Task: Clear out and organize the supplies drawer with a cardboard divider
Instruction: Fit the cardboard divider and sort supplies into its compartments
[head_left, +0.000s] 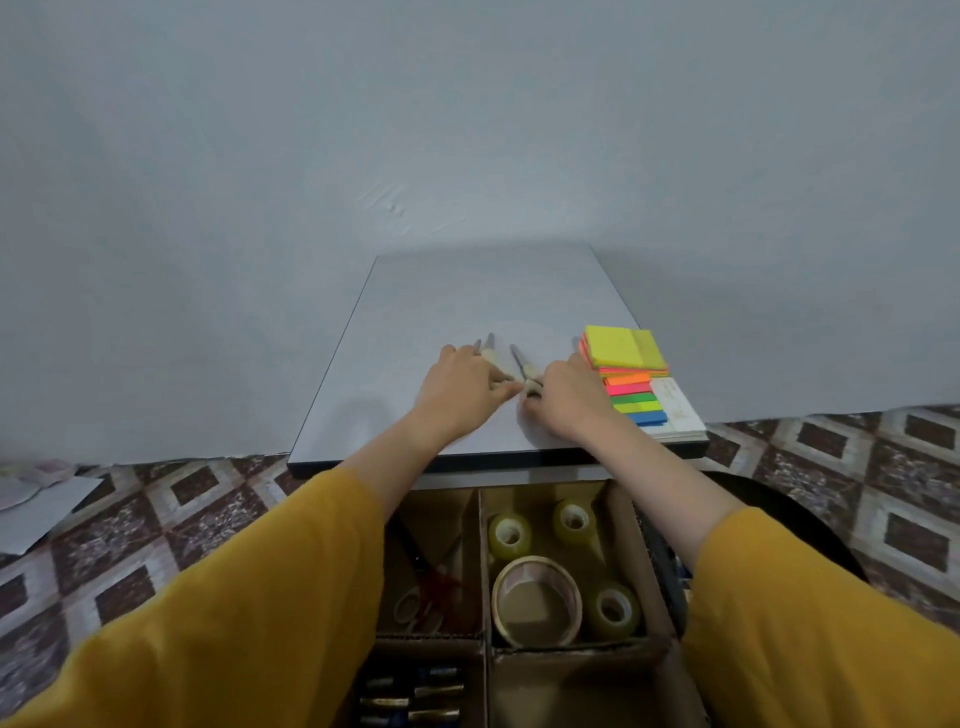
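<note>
Several cream-bodied pens with grey tips lie on the white cabinet top. My left hand grips two of them near their back ends. My right hand pinches the back end of another, right beside the left thumb. Below the top, the open drawer holds a cardboard divider. Its right compartment contains small tape rolls and a large tape roll. Red-handled scissors lie in the left compartment, and several pens lie in the near left one.
Stacked yellow and pink sticky notes, coloured index tabs and a white pad sit on the top's right edge. Patterned tile floor surrounds the cabinet, with white papers on it at the left. A wall stands behind.
</note>
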